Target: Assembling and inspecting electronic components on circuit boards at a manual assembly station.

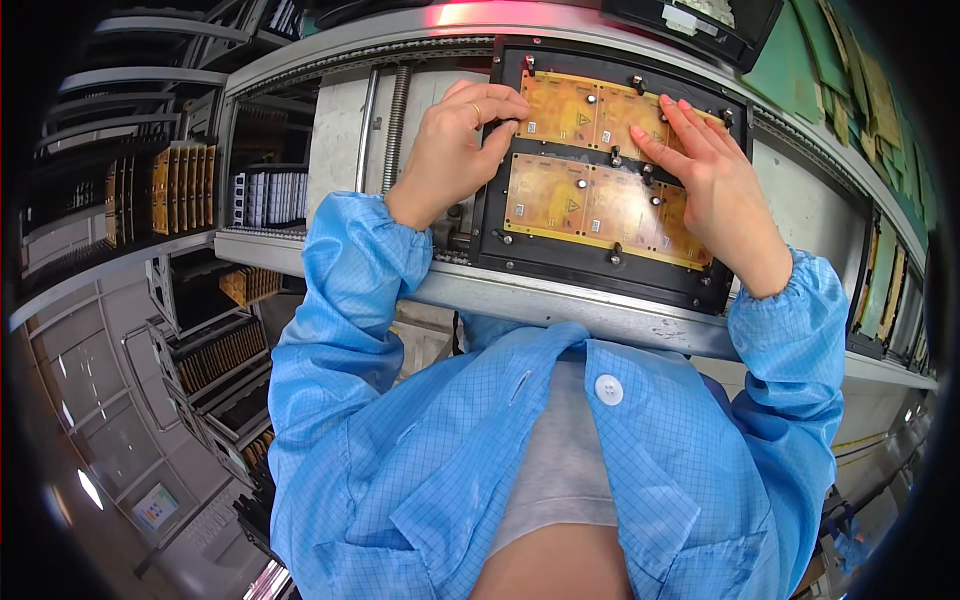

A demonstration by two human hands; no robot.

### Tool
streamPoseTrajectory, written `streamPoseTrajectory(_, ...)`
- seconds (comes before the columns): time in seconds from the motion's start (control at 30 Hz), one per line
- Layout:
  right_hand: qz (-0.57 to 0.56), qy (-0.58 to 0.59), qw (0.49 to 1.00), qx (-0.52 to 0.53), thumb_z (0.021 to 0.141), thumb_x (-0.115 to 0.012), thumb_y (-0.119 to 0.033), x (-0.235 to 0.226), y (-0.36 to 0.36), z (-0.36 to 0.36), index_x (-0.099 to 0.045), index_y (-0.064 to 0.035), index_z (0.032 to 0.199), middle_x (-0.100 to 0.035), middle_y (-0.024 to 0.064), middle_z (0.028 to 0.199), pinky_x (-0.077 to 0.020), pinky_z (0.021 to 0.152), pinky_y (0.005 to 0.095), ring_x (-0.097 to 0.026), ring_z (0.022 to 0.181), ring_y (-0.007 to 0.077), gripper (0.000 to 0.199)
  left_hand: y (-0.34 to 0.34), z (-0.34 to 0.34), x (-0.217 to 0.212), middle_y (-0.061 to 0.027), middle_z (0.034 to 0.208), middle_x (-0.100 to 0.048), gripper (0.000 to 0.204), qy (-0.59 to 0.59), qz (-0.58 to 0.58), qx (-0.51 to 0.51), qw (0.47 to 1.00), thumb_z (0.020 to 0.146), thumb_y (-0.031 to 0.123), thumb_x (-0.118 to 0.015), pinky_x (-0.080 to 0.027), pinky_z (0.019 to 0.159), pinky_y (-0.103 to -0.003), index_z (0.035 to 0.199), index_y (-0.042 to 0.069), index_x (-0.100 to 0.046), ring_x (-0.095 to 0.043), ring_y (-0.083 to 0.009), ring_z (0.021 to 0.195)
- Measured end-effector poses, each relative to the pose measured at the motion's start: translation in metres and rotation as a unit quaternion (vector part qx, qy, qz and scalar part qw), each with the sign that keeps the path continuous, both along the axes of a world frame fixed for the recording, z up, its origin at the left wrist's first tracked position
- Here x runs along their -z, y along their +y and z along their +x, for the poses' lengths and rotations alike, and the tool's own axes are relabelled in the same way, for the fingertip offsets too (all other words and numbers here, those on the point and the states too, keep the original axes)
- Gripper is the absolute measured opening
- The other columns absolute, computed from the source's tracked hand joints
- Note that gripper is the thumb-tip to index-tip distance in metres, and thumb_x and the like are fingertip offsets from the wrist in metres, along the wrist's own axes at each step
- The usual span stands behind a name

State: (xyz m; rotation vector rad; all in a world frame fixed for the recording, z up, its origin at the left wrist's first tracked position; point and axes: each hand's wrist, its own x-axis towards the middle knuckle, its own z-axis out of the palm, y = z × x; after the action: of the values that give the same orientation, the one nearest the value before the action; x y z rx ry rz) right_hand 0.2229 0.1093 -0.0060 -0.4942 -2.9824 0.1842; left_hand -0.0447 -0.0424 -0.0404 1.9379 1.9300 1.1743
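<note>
Two yellow-brown circuit board panels [560, 190] lie one above the other in a black frame fixture [490, 215]. My left hand [455, 140], a ring on one finger, is closed with thumb and forefinger pinched at the left edge of the far circuit board [555, 105]. Spread over that board's right end is my right hand [715, 180], its fingers stretched out and fingertips on or just above the surface. Small black clamps [637, 84] with metal parts stand around the boards. The right hand hides part of both panels.
The fixture rests across metal conveyor rails [590, 315]; a threaded rod [397, 130] runs left of it. Racks hold upright boards [185, 190] at the left. Green sheets [830, 70] stand at the far right, beside a black tray [700, 20].
</note>
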Motion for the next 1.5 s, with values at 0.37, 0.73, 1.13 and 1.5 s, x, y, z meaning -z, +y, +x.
streamPoseTrajectory(0.37, -0.042, 0.049, 0.997, -0.035, 0.07, -0.055, 0.018, -0.021, -0.02, 0.01, -0.064, -0.0195, 0.137, -0.051, 0.0126, 0.15, -0.0262, 0.122, 0.0525, -0.039, 0.145, 0.0361, 0.077, -0.013, -0.013, -0.028, -0.0059, 0.107, -0.071, 0.024, 0.052, 0.005, 0.09, 0.995, 0.084, 0.003, -0.072, -0.052, 0.094, -0.038, 0.108, 0.006, -0.075, -0.062, -0.0265, 0.109)
streamPoseTrajectory(0.73, -0.092, -0.041, 0.993, -0.064, 0.074, -0.055, 0.015, -0.021, -0.057, 0.019, -0.068, -0.0201, 0.132, -0.053, 0.0019, 0.149, -0.0147, 0.126, 0.0566, -0.032, 0.15, 0.0287, 0.069, -0.013, -0.022, -0.021, -0.0062, 0.099, -0.068, 0.016, 0.07, -0.041, 0.245, 0.966, 0.078, 0.002, -0.075, -0.051, 0.092, -0.038, 0.093, 0.004, -0.07, -0.061, -0.027, 0.108)
streamPoseTrajectory(1.13, -0.126, 0.038, 0.991, -0.021, 0.073, -0.055, 0.017, -0.026, -0.045, 0.038, -0.068, -0.0105, 0.128, -0.06, 0.0064, 0.142, -0.023, 0.122, 0.0529, -0.043, 0.142, 0.0326, 0.063, -0.027, 0.011, -0.029, -0.0096, 0.107, -0.066, 0.02, 0.067, -0.012, 0.11, 0.992, 0.082, 0.008, -0.074, -0.045, 0.098, -0.041, 0.1, 0.006, -0.069, -0.058, -0.0313, 0.113)
streamPoseTrajectory(1.5, -0.216, 0.101, 0.963, 0.127, 0.073, -0.077, 0.002, -0.026, -0.035, 0.124, -0.074, -0.0038, 0.096, -0.069, 0.0076, 0.089, -0.0478, 0.079, 0.0364, -0.057, 0.089, 0.0278, 0.024, -0.055, 0.021, -0.038, -0.0119, 0.109, -0.07, 0.017, 0.159, -0.07, 0.223, 0.959, 0.074, -0.003, -0.07, -0.05, 0.104, -0.047, 0.091, 0.0, -0.065, -0.061, -0.035, 0.121)
